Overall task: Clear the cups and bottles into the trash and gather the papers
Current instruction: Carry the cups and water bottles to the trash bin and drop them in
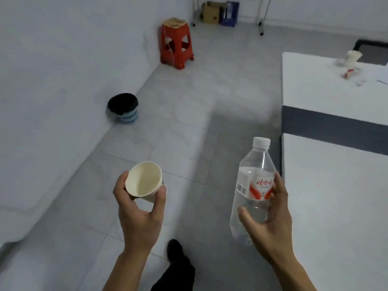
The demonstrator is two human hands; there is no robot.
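**White walls, grey tiles, both hands loaded and the bin ahead**

White wall runs down my left side, and where it meets the floor sits the bin (123, 109), black liner folded over a blue basket, well ahead of me and to the left. That placement reads as my target: I judge I am mid-carry toward it, one shoe (175, 249) forward on the tiles.

My left hand (139, 215) is closed round a cup (144, 181), thumb on the near side, fingers on the far, the mouth tipped up toward me so I can see it is dry inside. A light pinch is all paper needs.

Farther back stands a red stool (176, 46) by the wall, out of my path.

My right hand (268, 221) is wrapped round a bottle (253, 190), cap on, held upright by its lower half below the label; it looks nearly empty, so a loose grip serves.

On the right is the counter (327, 95), and near its far edge another cup (353, 56) with blurred clutter beside it, and a paper (383, 75) corner at the frame edge. I judge those wait for a later trip, since both hands are full.
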